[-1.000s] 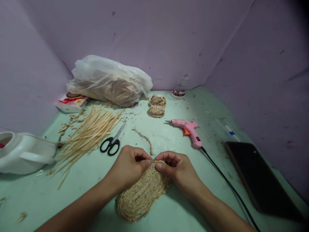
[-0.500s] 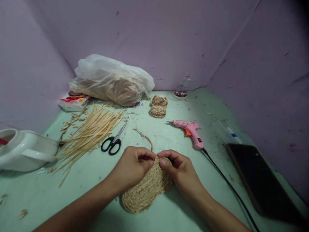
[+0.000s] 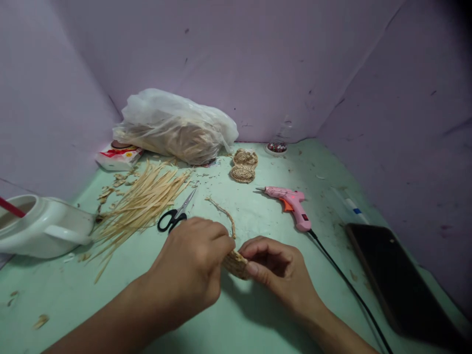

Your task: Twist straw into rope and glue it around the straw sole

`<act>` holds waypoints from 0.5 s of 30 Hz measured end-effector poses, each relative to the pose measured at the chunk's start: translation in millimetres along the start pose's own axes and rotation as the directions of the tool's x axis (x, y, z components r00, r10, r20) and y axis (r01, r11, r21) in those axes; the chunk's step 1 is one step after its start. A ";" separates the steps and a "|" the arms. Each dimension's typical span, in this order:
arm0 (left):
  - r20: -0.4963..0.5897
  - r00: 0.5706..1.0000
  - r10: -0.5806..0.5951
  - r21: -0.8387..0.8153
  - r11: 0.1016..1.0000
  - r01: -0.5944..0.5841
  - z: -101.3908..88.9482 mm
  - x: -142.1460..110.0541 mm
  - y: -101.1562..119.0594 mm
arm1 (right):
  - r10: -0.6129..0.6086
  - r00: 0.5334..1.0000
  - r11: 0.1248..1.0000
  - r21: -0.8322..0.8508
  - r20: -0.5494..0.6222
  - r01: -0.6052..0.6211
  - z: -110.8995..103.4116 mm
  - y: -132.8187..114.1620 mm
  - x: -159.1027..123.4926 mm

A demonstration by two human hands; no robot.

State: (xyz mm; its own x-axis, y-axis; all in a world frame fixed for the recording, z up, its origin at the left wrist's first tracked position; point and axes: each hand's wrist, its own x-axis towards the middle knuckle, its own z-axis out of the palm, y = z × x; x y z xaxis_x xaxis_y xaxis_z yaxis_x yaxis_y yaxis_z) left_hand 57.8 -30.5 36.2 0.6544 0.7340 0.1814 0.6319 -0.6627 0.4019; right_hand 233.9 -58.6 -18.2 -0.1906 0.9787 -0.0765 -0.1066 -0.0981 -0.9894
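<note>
A coiled piece of braided straw (image 3: 236,265), shaped like a small sole, is tilted up between my hands and mostly hidden by the left one. My left hand (image 3: 195,263) is closed at its upper edge, the fingertips partly out of sight. With thumb and fingers, my right hand (image 3: 282,270) pinches the right edge. A loose end of straw braid (image 3: 226,214) runs away from the piece across the table. Black-handled scissors (image 3: 180,215) lie just beyond my left hand, their handles partly covered. To the right rests a pink glue gun (image 3: 293,199).
Straw strips (image 3: 143,196) are spread at the left beside a white jug-like container (image 3: 62,226). A plastic bag (image 3: 177,128) and a smaller coiled straw piece (image 3: 244,167) sit at the back. A phone (image 3: 394,280) and the glue gun's cord (image 3: 342,280) lie at the right.
The coiled straw piece was lying nearly flat with its face showing; now it is tipped up edge-on. My left hand has turned over and covers more of it, and the scissors' handles.
</note>
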 end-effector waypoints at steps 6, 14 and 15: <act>-0.223 0.909 0.351 -0.065 0.925 -0.373 10.8 7.4 -23.9 | 0.107 0.990 0.963 0.257 -0.097 -0.079 -3.9 7.0 7.3; -0.507 0.760 0.407 -0.106 0.846 -0.523 41.7 8.4 -34.0 | 0.387 0.918 0.769 0.580 -0.091 -0.267 2.2 0.9 8.9; -0.529 0.758 0.381 -0.089 0.864 -0.496 41.6 7.7 -32.6 | 0.371 0.923 0.773 0.585 -0.102 -0.246 1.7 1.1 9.4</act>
State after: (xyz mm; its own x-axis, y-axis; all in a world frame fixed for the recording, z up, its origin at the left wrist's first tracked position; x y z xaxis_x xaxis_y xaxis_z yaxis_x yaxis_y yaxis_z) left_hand 59.5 -9.5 -12.8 0.5175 0.3828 0.7653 0.1845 -0.9232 0.3371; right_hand 230.3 -49.8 -19.8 -0.1164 0.8854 -0.4499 -0.6062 -0.4222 -0.6740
